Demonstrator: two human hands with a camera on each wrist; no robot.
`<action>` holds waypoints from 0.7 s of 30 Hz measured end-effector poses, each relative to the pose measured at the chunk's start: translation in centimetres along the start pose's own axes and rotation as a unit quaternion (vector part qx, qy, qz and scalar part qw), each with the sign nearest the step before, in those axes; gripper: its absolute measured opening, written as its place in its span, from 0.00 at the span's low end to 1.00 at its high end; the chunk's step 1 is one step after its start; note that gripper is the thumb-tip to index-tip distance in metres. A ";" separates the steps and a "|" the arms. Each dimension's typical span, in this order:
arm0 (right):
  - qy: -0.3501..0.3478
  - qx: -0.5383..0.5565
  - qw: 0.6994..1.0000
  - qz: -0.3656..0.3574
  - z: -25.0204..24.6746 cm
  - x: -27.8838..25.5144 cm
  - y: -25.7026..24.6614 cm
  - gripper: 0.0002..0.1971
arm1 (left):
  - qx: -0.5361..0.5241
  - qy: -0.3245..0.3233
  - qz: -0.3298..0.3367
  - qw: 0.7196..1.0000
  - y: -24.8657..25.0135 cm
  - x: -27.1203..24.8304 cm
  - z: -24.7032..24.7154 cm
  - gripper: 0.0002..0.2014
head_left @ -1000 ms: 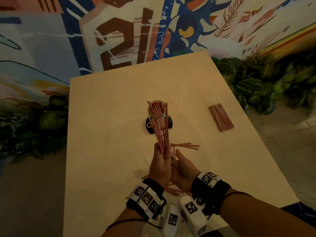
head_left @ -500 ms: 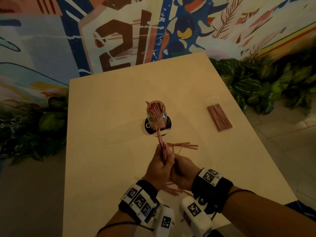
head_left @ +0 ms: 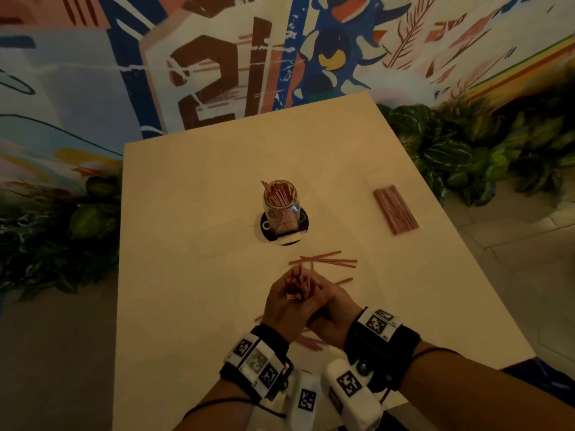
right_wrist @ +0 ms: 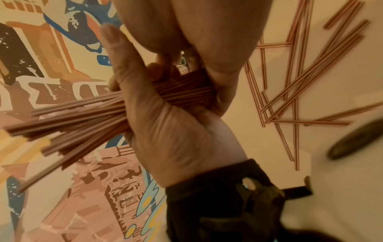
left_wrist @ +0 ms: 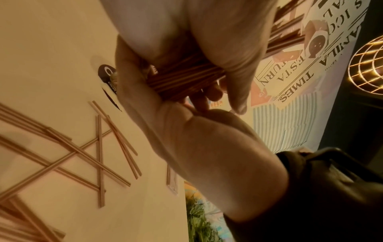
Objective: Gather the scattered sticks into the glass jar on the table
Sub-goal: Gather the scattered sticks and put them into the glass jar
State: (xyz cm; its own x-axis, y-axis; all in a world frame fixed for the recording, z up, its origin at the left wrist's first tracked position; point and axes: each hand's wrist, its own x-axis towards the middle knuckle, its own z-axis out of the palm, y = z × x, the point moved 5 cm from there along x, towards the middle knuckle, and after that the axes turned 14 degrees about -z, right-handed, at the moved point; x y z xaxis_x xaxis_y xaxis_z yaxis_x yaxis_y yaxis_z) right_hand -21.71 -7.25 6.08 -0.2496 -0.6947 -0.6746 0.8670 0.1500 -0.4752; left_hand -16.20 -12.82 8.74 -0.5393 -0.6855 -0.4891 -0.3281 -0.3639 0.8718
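A glass jar (head_left: 280,202) holding several red-brown sticks stands on a dark coaster (head_left: 267,228) mid-table. Nearer me, both hands hold one bundle of sticks (head_left: 297,283) above the table. My left hand (head_left: 287,298) wraps the bundle (right_wrist: 182,91) with its thumb across it. My right hand (head_left: 325,295) curls its fingers round the same bundle (left_wrist: 182,78) from the other side. Loose sticks (head_left: 323,261) lie crossed between the hands and the jar. More loose sticks (head_left: 311,340) lie under the wrists; these also show as loose sticks (left_wrist: 99,155) and loose sticks (right_wrist: 300,81).
A flat packet of sticks (head_left: 395,209) lies near the table's right edge (head_left: 466,244). Leafy plants (head_left: 460,150) stand on the floor on both sides. A painted wall (head_left: 217,73) closes the far end.
The bundle, held tall and upright right in front of the jar before, has come down and back toward me. Both hands kept hold of it and sank lower.
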 end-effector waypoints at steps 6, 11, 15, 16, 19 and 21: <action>-0.034 -0.007 0.999 -0.008 0.5 -0.7 0.0 0.28 | -0.017 0.004 -0.040 0.999 -0.2 -0.2 0.2 0.09; -0.015 -0.212 0.976 -0.042 0.3 -0.9 -1.1 0.27 | -0.002 0.029 -0.088 0.996 -0.4 0.0 0.1 0.11; -0.094 -0.374 0.896 -0.219 0.9 -1.2 -4.3 0.27 | 0.082 0.043 -0.066 0.994 -0.2 0.7 -0.5 0.13; -0.130 -0.400 0.878 -0.230 1.2 -1.4 -4.5 0.29 | 0.100 0.021 -0.058 0.993 -0.2 0.7 -0.5 0.19; -0.148 -0.492 0.833 -0.208 1.7 -1.3 -4.2 0.37 | 0.119 -0.030 -0.070 0.990 -1.2 0.5 0.5 0.27; -0.086 -0.522 0.821 -0.214 1.7 -0.6 -4.0 0.30 | 0.097 -0.028 -0.127 0.987 -1.8 0.5 1.2 0.23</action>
State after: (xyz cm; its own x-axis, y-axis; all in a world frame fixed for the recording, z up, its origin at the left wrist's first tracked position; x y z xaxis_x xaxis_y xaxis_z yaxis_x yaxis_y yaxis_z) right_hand -24.26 -8.64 9.35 -0.2925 -0.9167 -0.2721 -0.1497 0.3249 -0.9338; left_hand -16.80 -11.71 6.89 -0.4610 -0.5496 -0.6967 -0.5972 -0.3886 0.7017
